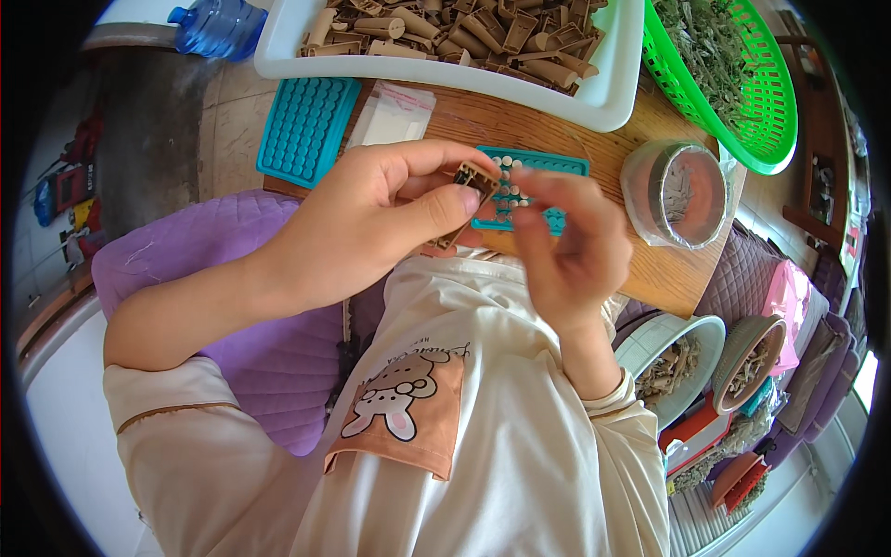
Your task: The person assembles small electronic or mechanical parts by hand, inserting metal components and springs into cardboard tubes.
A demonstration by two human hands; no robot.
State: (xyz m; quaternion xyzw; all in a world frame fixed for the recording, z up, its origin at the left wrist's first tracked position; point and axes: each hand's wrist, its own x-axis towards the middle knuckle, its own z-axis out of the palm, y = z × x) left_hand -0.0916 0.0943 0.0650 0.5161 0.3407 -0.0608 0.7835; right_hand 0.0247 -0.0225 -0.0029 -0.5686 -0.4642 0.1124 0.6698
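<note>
My left hand [408,190] is closed around a small brown hollow piece [475,178], pinched between thumb and fingers with its end facing right. Dark detail shows inside that end; its kind is unclear. Just right of it, my right hand [580,246] hovers over a teal molded tray [568,167]. Thumb and forefinger there are bent and apart, slightly blurred, with nothing visible between them. Small round white pieces [507,162] sit on the tray's left part, partly hidden behind my hands.
A white bin [613,102] heaped with brown hollow pieces [483,32] stands at the back of the wooden table [673,278]. Another teal tray [306,130] and a clear packet [394,113] lie left. At right are a plastic-wrapped round container [640,190] and a green basket [775,116].
</note>
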